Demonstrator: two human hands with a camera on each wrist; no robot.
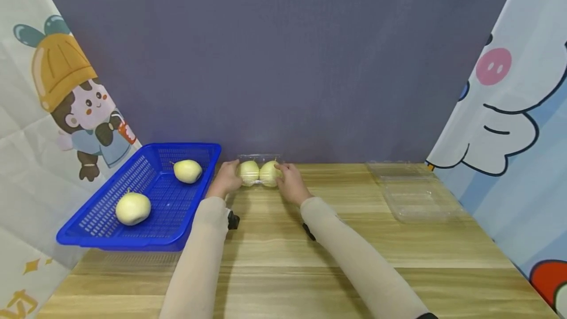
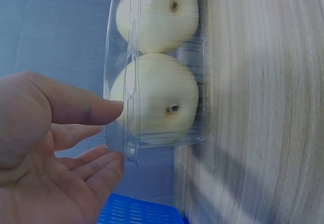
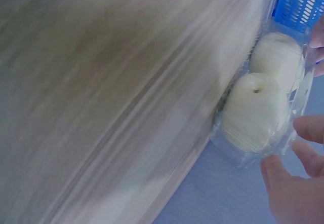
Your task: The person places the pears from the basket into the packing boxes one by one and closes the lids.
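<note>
A clear plastic clamshell box stands at the back of the table with two pale yellow pears side by side in it. At its left end is my left hand, thumb against the rim and fingers loosely bent around the corner. My right hand holds the other end, its thumb and fingers bent about the rim. The lid lies over the pears; whether it is fully latched cannot be told.
To the left, a blue plastic basket holds two more pears. A second clear clamshell box lies opened at the right of the wooden table. A grey backdrop rises directly behind the table.
</note>
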